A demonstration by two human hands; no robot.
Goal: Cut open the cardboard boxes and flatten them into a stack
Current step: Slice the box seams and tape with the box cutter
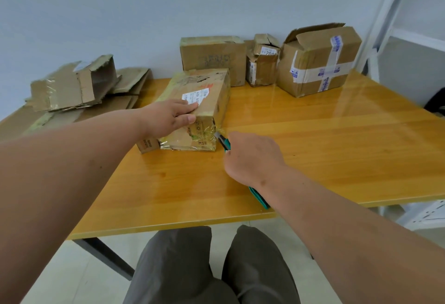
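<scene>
Nearest, right hand (250, 156) grips knife (222, 141), blade at taped box (197, 108) corner; left hand (172, 117) lies flat on top. Box looks light, stiff, slick with tape: press top. Flattened stack (72, 89) beyond left.

Under the left hand (172, 117) the cardboard box (199, 108) is matt brown, wrapped in glossy, wrinkled yellowish tape, with a white paper label (196, 95) by the fingers. The right hand (250, 156) grips a teal plastic knife (224, 143) — its tip grey metal. Beneath both, the table (313, 140) looks like varnished wood — smooth, shiny, throwing back light.
</scene>
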